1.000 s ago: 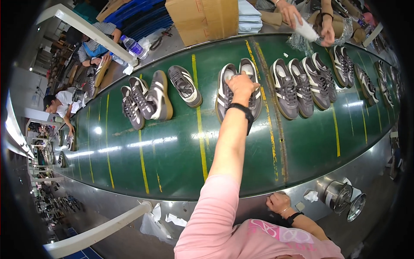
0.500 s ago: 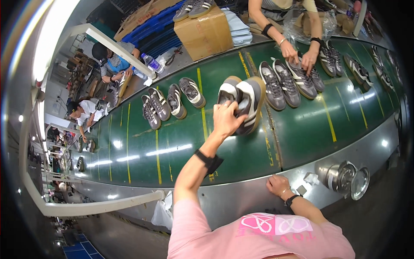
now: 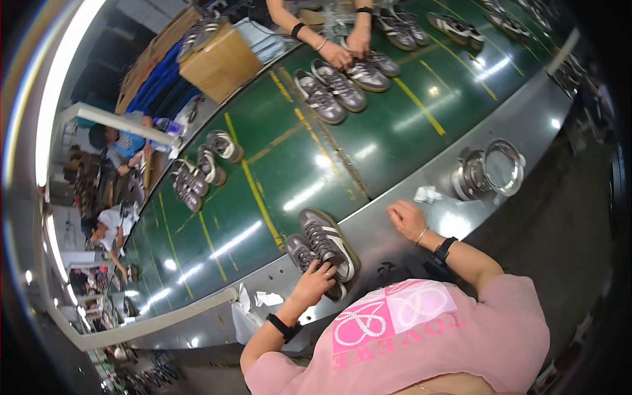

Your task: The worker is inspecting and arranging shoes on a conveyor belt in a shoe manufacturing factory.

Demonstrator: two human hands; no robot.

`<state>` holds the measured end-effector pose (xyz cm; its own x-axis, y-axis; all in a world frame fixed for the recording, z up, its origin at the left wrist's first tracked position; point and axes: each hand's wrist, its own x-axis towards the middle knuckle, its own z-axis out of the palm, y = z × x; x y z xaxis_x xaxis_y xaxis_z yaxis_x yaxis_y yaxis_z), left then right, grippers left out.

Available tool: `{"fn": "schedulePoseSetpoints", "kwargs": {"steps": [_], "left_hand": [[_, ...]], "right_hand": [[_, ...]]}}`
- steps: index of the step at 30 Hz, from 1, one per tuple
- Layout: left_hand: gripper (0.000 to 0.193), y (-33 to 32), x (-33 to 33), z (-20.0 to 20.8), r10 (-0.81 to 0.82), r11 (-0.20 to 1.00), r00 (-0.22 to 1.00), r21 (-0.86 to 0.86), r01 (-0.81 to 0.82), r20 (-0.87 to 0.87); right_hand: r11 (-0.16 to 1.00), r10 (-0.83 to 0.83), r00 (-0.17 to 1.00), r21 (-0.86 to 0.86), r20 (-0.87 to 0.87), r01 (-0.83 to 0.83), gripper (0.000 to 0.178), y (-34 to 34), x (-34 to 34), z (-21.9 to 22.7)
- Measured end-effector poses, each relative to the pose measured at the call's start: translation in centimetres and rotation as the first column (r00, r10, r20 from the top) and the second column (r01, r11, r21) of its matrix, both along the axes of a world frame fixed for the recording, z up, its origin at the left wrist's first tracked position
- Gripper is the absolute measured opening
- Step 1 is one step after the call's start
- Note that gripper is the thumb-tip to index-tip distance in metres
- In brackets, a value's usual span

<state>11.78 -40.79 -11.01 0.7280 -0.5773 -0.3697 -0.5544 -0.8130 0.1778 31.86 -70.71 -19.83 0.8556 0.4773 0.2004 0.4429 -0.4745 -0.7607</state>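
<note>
A pair of grey sneakers (image 3: 330, 242) with pale stripes and tan soles is at the near metal edge, partly over the green belt, toes pointing away from me. My left hand (image 3: 314, 284) grips the pair around the heel openings, fingers hooked at the collars. Whether the soles touch the metal is hard to tell. Farther right, my right hand (image 3: 407, 220) rests by the metal ledge with its fingers curled in, and nothing shows in it. A crumpled white paper (image 3: 428, 194) lies to the right of that hand.
A steel pot (image 3: 473, 174) with a round lid stands on the metal ledge (image 3: 388, 214). More grey sneakers (image 3: 209, 164) sit on the green belt (image 3: 257, 217). Across it, a co-worker's hands (image 3: 347, 54) touch a shoe. A white frame (image 3: 164, 316) borders the left side.
My left hand has brought the sneakers from above the belt down toward me, to the near metal edge. My right hand stays near the ledge. The whole view has shifted and tilted.
</note>
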Motion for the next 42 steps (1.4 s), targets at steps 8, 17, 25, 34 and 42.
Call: {"fn": "schedulePoseSetpoints", "kwargs": {"steps": [8, 17, 25, 34, 42], "left_hand": [[0.017, 0.0, 6.9, -0.9, 0.736, 0.545, 0.677, -0.589, -0.597, -0.006], [0.084, 5.7, 13.1, -12.1, 0.946, 0.165, 0.212, -0.2, -0.966, -0.245], [0.07, 4.3, 13.8, -11.9, 0.91, -0.036, 0.178, -0.5, -0.865, -0.374], [0.056, -3.1, 13.2, -5.9, 0.75, -0.395, 0.227, -0.696, -0.599, -0.621], [0.047, -5.8, 16.4, 2.1, 0.948, -0.2, 0.182, -0.935, -0.291, -0.26]], "right_hand": [[0.884, -0.315, 0.881, -0.229, 0.353, 0.408, 0.024, -8.4, 2.5, 0.0], [0.918, -0.297, 0.923, 0.192, -0.243, 0.346, 0.021, -8.4, 4.0, 0.7], [0.82, -0.569, 0.736, 0.188, 0.367, 0.541, 0.029, -15.8, 3.8, 15.5], [0.801, -0.55, 0.802, -0.123, 0.233, 0.586, 0.017, -23.2, 9.1, 14.0], [0.801, -0.551, 0.789, -0.092, 0.273, 0.591, 0.014, -24.7, 10.5, 10.8]]}}
